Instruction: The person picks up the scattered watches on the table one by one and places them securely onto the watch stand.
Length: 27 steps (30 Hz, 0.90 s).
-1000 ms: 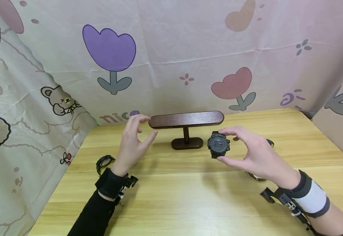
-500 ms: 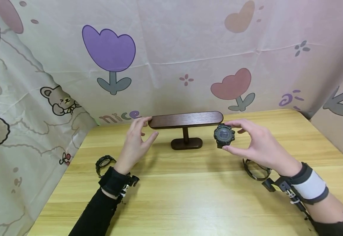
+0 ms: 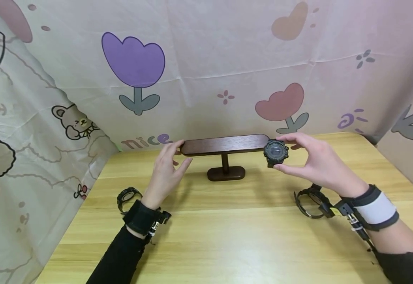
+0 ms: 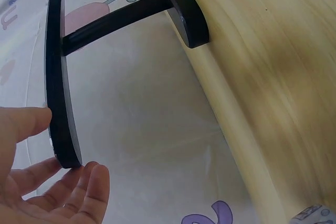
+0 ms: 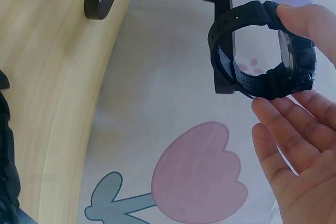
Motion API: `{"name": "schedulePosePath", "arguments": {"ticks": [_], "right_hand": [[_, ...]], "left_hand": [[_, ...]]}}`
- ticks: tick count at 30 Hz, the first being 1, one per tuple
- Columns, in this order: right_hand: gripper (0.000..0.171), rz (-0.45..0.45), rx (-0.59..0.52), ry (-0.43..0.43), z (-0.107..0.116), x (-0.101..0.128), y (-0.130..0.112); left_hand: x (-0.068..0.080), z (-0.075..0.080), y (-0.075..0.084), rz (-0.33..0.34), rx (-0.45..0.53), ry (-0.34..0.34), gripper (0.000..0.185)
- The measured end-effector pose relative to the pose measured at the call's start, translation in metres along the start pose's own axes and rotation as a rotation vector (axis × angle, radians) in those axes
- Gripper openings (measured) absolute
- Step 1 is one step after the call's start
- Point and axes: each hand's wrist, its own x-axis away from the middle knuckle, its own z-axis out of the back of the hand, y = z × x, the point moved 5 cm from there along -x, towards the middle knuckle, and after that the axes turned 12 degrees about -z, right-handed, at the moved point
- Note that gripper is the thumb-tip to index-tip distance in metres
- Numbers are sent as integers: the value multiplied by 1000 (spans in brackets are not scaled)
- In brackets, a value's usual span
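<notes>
A dark wooden T-bar stand (image 3: 224,144) rises from its oval base (image 3: 226,173) at the back of the table. My left hand (image 3: 181,152) holds the bar's left end (image 4: 60,93) between thumb and fingers (image 4: 89,182). At the bar's right end my right hand (image 3: 280,153) pinches a black watch (image 3: 275,151) by its case. The closed strap loop (image 5: 247,51) overlaps the tip of the bar (image 5: 223,85) in the right wrist view. Whether the tip is inside the loop is not clear.
A second black watch (image 3: 128,195) lies on the wooden table (image 3: 228,236) by my left wrist. A third watch (image 3: 311,202) lies near my right wrist. A patterned cloth (image 3: 210,71) walls in the back and both sides.
My right hand has carried the black watch up and back, from in front of the stand's base to the right end of the bar. My left hand has closed in on the left end.
</notes>
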Motion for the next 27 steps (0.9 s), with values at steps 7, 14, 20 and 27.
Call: {"name": "schedulePosePath", "arguments": {"ticks": [7, 14, 20, 27], "right_hand": [[75, -51, -2, -19, 3, -4, 8], [72, -86, -7, -38, 2, -10, 18], [71, -122, -26, -58, 1, -17, 26], [67, -150, -29, -85, -3, -26, 31]], "left_hand": [[-1, -2, -1, -3, -7, 13, 57], [-3, -3, -4, 13, -5, 22, 51], [-4, -4, -5, 2, -7, 31, 49], [-6, -4, -5, 4, -5, 34, 50]]}}
